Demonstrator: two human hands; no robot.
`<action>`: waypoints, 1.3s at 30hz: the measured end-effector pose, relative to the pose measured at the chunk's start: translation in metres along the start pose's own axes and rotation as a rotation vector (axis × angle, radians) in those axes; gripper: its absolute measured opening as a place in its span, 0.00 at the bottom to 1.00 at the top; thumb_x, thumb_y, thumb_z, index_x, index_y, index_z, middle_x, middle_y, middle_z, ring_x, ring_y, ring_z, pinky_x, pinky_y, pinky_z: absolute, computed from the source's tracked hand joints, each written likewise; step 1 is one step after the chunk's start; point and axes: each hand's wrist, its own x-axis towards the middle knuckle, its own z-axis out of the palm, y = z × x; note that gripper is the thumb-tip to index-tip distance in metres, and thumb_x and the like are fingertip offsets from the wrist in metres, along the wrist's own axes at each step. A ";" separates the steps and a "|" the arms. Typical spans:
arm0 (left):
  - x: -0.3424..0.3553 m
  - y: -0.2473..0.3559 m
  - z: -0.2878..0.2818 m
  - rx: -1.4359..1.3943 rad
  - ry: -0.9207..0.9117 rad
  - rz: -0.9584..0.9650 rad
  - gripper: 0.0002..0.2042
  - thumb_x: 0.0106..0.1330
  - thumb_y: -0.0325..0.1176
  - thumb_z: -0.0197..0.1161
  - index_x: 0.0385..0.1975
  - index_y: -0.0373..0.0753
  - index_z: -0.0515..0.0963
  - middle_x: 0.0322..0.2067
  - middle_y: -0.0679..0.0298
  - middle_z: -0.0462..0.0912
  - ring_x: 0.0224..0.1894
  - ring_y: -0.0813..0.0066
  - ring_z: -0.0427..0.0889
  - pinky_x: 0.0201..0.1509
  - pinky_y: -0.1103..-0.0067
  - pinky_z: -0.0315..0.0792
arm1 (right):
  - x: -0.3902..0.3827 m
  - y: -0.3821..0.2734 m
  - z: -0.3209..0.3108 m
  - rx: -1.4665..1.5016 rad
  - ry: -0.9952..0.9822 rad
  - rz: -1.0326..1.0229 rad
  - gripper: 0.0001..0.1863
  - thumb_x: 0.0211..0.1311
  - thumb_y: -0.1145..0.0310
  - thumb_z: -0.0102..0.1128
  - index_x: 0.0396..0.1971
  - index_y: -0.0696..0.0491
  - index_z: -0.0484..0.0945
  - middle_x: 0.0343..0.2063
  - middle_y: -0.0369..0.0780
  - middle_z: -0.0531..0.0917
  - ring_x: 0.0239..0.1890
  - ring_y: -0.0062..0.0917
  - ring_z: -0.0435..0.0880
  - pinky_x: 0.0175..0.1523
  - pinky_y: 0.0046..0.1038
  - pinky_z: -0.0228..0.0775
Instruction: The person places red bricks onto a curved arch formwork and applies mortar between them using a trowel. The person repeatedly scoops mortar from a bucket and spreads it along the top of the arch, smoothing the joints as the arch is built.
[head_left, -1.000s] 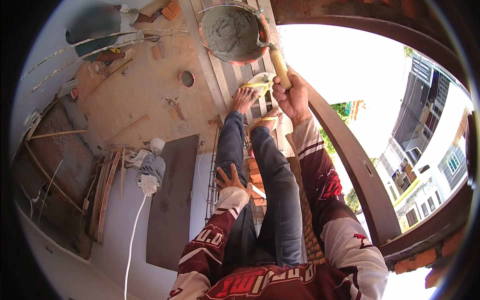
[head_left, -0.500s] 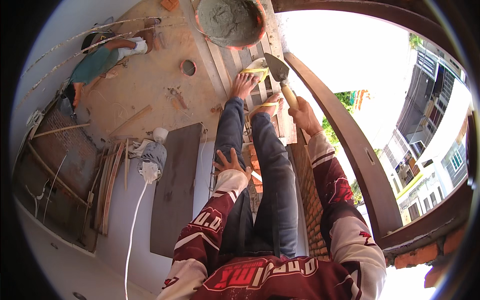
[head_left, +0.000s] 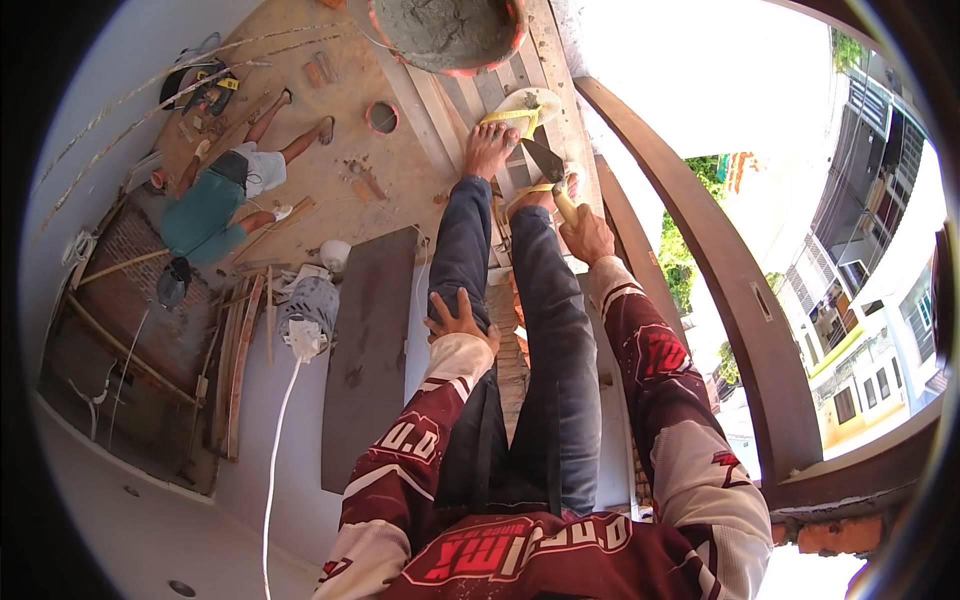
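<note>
My right hand [head_left: 587, 235] grips the yellow handle of a mason's trowel [head_left: 547, 165], whose grey blade points toward my feet. My feet wear yellow flip-flops [head_left: 527, 105] and rest on a plank scaffold. My left hand [head_left: 460, 322] lies flat on my left thigh, fingers spread, holding nothing. An orange-rimmed bucket of wet grey mortar [head_left: 447, 30] stands just beyond my feet at the top. A course of red bricks [head_left: 512, 350] shows between and under my legs.
Far below, another person in a teal shirt [head_left: 215, 200] crouches on a plywood floor. A dark board [head_left: 370, 350], a white cable [head_left: 275, 440] and wooden strips lie down there. A curved dark wooden frame [head_left: 730, 300] runs along my right; buildings and trees beyond.
My right hand has drawn the trowel back from the bucket toward my right knee. The view has tilted, bringing the person below further into sight. My left hand stayed on my thigh.
</note>
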 end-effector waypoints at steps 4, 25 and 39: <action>-0.003 -0.003 -0.006 -0.016 -0.013 -0.003 0.48 0.62 0.55 0.66 0.79 0.58 0.45 0.79 0.49 0.31 0.76 0.29 0.50 0.72 0.49 0.63 | 0.001 0.001 0.011 0.025 0.061 -0.057 0.20 0.62 0.54 0.57 0.43 0.56 0.74 0.38 0.57 0.85 0.44 0.54 0.85 0.49 0.51 0.75; -0.026 -0.011 -0.033 -0.002 0.202 0.092 0.40 0.61 0.49 0.68 0.75 0.51 0.61 0.78 0.51 0.50 0.74 0.40 0.61 0.70 0.52 0.67 | 0.046 0.038 0.082 0.034 0.093 -0.198 0.19 0.68 0.64 0.58 0.54 0.54 0.69 0.45 0.53 0.81 0.44 0.52 0.84 0.48 0.50 0.76; -0.022 -0.017 -0.039 0.055 0.216 0.116 0.40 0.60 0.49 0.67 0.74 0.51 0.62 0.77 0.50 0.50 0.73 0.37 0.61 0.68 0.50 0.69 | 0.006 0.043 0.096 0.087 0.052 -0.114 0.23 0.67 0.63 0.59 0.58 0.56 0.68 0.48 0.54 0.82 0.47 0.52 0.85 0.51 0.49 0.76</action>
